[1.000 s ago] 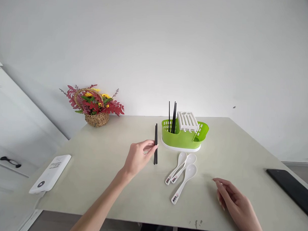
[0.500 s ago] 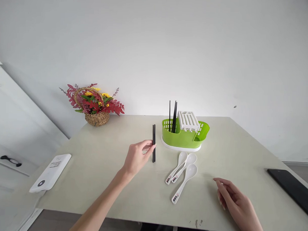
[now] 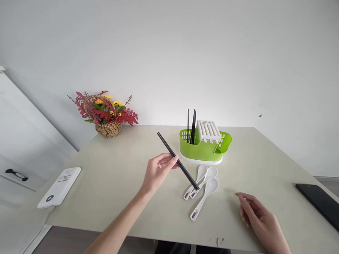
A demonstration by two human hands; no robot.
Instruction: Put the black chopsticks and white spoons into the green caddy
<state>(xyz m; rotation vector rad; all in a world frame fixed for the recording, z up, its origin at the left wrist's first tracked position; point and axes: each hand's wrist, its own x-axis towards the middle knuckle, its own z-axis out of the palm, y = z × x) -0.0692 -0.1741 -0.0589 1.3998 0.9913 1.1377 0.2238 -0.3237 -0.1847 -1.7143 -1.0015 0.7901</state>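
Note:
A pair of black chopsticks (image 3: 188, 174) is pinched between the thumb and fingers of my left hand (image 3: 158, 173). They slant from upper left to lower right, their lower ends over the handles of three white spoons (image 3: 211, 185). Behind the spoons stands a green cutlery holder (image 3: 200, 153) on a white base. Several black chopsticks (image 3: 193, 128) stand upright in its left compartment, and a white slotted rack (image 3: 209, 132) sits at its middle. My right hand (image 3: 262, 221) rests at the table's right front, loosely curled, fingers apart and holding nothing.
A wicker basket (image 3: 108, 129) of artificial flowers stands at the back left against the wall. A white device (image 3: 59, 188) lies at the table's left edge, a black phone (image 3: 321, 206) at the right. A white cabinet (image 3: 21, 136) is on the left.
My left hand has moved slightly right and tilted the chopsticks from nearly upright to a slant, lower ends over the spoons. My right hand has stayed put. The view has shifted slightly.

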